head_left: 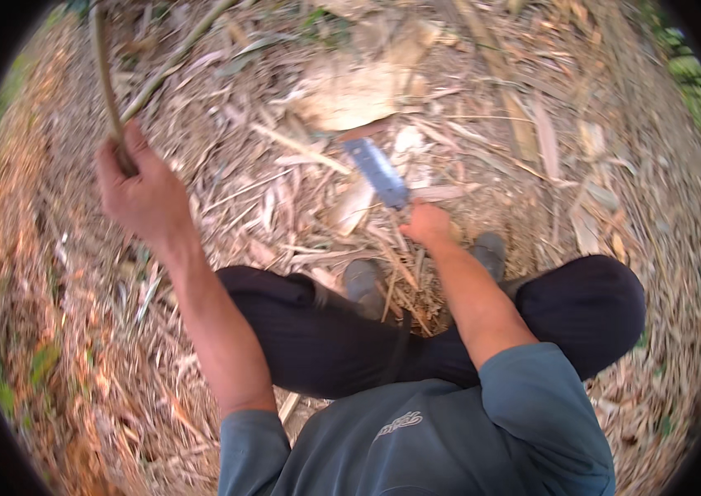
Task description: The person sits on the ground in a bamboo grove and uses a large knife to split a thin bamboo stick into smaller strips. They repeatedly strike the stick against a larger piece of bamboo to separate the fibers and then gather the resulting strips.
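Note:
My left hand (pixel 150 198), held out at the upper left, is closed round the lower end of a forked branch (pixel 104 70). Two thin greenish-brown stems spread from the grip and run out past the top of the picture. In front of my knees, my right hand (pixel 430 223) grips a cleaver (pixel 376 171) by its handle, which the fingers mostly hide. Its broad, grey rectangular blade points up and left, apart from the branch. Just beyond the blade's tip lies a pale, flat-topped piece of wood (pixel 342 97) with a reddish-brown near edge.
Dry strips, chips and leaf litter (pixel 235 178) cover the ground all round. A long pale pole or strip (pixel 495 74) lies at the upper right. My grey boots (pixel 364 281) stand between my bent knees in dark trousers (pixel 325 347). Green plants (pixel 693 83) edge the far right.

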{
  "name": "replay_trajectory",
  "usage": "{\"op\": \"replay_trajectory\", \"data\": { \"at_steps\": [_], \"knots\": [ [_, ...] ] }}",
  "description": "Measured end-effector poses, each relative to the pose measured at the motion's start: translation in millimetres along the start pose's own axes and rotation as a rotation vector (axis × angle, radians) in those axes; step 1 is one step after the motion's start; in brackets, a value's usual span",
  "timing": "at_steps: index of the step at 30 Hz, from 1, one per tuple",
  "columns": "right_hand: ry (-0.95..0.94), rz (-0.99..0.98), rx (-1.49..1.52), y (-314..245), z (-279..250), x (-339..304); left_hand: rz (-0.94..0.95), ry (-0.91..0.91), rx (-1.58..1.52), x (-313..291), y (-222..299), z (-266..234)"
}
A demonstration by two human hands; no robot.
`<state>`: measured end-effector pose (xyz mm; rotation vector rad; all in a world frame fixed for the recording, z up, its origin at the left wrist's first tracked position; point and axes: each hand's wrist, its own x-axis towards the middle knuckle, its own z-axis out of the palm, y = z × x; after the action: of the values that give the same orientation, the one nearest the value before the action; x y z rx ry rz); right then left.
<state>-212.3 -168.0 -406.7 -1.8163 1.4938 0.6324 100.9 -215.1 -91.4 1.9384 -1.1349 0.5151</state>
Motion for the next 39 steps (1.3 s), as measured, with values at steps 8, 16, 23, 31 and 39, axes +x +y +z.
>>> {"op": "replay_trajectory", "data": {
  "at_steps": [8,16,23,31,39],
  "knots": [
    [-0.043,0.039,-0.071,-14.1,-7.7,1.0,-0.100,-0.001,0.022,-5.1,-23.1,-26.7],
    [0.010,0.037,-0.166,-18.3,-9.9,0.5,-0.175,-0.040,0.061,-7.0,-15.7,-30.1],
    [0.642,-0.526,0.189,-74.2,-4.9,33.8,-0.164,0.029,-0.104,-5.5,-5.2,-43.6],
    [0.145,-0.755,-0.075,-228.3,1.2,127.7,-0.107,0.023,-0.147,-14.7,-12.6,-56.6],
    [-0.068,-0.659,-0.336,-274.4,12.7,153.3,-0.167,-0.048,-0.087,-25.8,-23.7,-72.6]
  ]
}}
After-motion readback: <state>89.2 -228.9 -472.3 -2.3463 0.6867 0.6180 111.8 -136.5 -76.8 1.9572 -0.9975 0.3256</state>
